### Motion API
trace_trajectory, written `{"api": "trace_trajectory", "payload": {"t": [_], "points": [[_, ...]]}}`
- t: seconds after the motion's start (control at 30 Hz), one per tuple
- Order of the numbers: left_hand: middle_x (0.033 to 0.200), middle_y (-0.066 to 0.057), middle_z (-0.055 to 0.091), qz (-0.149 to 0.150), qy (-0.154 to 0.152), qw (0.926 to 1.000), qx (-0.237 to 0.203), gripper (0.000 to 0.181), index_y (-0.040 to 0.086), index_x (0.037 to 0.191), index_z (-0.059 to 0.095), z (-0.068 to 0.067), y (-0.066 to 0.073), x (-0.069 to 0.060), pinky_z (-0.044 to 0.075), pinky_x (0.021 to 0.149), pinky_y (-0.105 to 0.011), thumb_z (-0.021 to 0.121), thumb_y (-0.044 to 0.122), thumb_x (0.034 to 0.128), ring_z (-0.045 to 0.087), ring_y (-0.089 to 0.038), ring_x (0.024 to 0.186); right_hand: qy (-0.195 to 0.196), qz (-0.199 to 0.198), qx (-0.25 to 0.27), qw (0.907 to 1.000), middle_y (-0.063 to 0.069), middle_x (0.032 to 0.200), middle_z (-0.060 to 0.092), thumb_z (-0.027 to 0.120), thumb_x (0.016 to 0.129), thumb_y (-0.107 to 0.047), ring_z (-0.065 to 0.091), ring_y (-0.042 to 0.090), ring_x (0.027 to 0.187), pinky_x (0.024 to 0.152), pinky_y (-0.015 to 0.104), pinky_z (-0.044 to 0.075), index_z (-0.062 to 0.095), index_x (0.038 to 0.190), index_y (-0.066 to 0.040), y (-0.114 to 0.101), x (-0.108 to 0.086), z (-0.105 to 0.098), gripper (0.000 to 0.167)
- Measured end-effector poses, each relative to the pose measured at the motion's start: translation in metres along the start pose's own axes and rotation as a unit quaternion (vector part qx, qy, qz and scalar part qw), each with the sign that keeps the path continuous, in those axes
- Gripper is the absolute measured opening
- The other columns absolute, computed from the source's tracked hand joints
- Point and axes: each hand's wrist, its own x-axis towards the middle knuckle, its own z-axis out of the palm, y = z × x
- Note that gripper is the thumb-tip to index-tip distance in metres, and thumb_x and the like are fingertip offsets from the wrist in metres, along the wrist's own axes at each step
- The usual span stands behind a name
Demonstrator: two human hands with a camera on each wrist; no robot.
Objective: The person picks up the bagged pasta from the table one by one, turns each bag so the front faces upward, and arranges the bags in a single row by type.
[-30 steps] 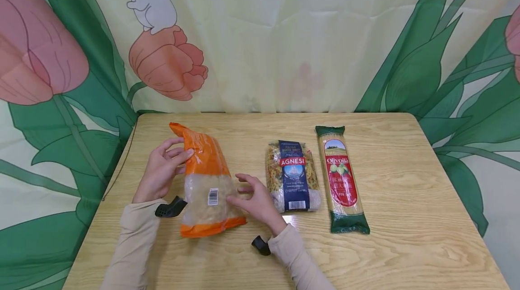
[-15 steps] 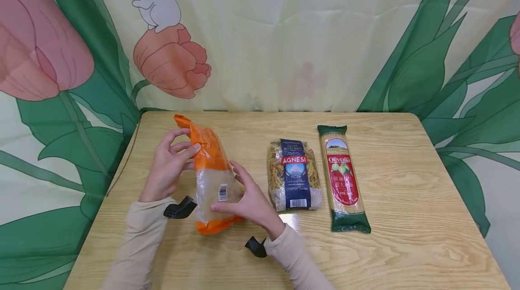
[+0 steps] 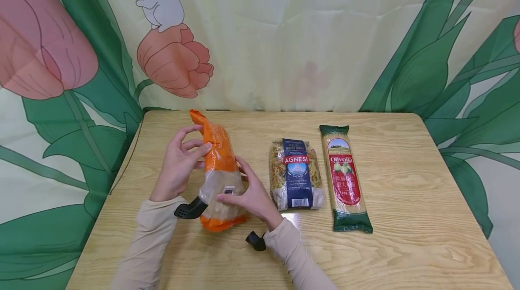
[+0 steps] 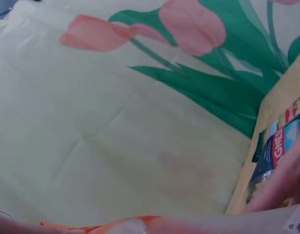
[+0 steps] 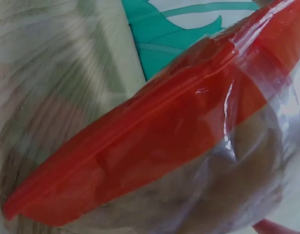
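Observation:
A clear plastic bag with orange ends (image 3: 219, 145) and a barcode label stands tilted over the left part of the table, its pale contents unclear. My left hand (image 3: 178, 163) pinches its upper left edge between thumb and fingers. Lower down, my right hand (image 3: 256, 195) grips the right side, thumb across the front and fingertips hidden behind. Along the bottom of the left wrist view runs a strip of the bag (image 4: 135, 225). Up close in the right wrist view, an orange end of the bag (image 5: 145, 156) looks red.
To the right of the hands lies an AGNESI pasta bag (image 3: 296, 175) with a blue label. Beyond it is a long Olivoilà spaghetti packet (image 3: 345, 179) with green ends. A tulip-print curtain (image 3: 284, 55) hangs behind the wooden table (image 3: 418, 190).
The plastic bag has shifted right and turned, so its front looks narrower. My right hand has gone from touching its edge to gripping its side; my left hand moved right with it.

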Motion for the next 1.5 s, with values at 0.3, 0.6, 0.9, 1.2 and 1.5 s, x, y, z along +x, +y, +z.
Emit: {"api": "trace_trajectory", "payload": {"t": [0.3,0.6,0.9,1.2,1.5], "points": [[0.101,-0.006,0.065,-0.013,-0.021,0.9991,0.034,0.051,0.012,0.141,0.047,0.000,-0.004,0.004,0.062,0.067,-0.034,0.067,0.009,0.0946,0.072,-0.015,0.081,0.027,-0.016,0.055,0.9980,0.013,0.133,0.055,0.086,0.078,-0.020,0.060,0.029,0.111,0.088,0.038,0.054,0.045,0.147,-0.031,0.001,-0.002,-0.005,0.082],[0.123,-0.015,0.060,-0.039,-0.077,0.9949,0.052,0.051,0.008,0.144,0.044,-0.005,-0.006,0.005,0.061,0.079,-0.035,0.064,0.014,0.0977,0.069,-0.015,0.098,0.012,-0.008,0.222,0.9750,0.019,0.141,0.049,0.075,0.078,0.011,0.060,0.029,0.117,0.090,0.036,0.056,0.042,0.150,-0.013,0.004,-0.004,-0.007,0.083],[0.132,-0.021,0.056,-0.038,-0.066,0.9960,0.047,0.053,0.004,0.141,0.046,-0.021,-0.019,0.006,0.057,0.091,-0.040,0.066,0.025,0.0969,0.067,-0.020,0.108,0.009,-0.028,0.285,0.9580,0.015,0.138,0.050,0.070,0.078,0.017,0.056,0.021,0.117,0.090,0.029,0.056,0.040,0.149,-0.006,0.005,-0.008,-0.012,0.080],[0.141,-0.014,0.050,-0.092,-0.135,0.9853,-0.050,0.059,0.013,0.154,0.029,-0.030,-0.061,0.025,0.054,0.098,-0.040,0.056,0.022,0.1025,0.062,-0.016,0.115,-0.011,-0.030,0.311,0.9498,0.015,0.146,0.044,0.069,0.079,0.017,0.052,0.021,0.124,0.099,0.029,0.052,0.035,0.151,-0.005,0.003,-0.011,-0.018,0.083],[0.142,-0.005,0.044,-0.153,-0.203,0.9532,-0.164,0.063,0.025,0.159,0.016,-0.026,-0.085,0.027,0.053,0.095,-0.034,0.049,0.021,0.1049,0.058,-0.019,0.116,-0.021,-0.011,0.332,0.9431,0.017,0.149,0.041,0.072,0.079,0.013,0.050,0.021,0.126,0.099,0.032,0.052,0.033,0.152,-0.007,0.000,-0.013,-0.021,0.085]]}}
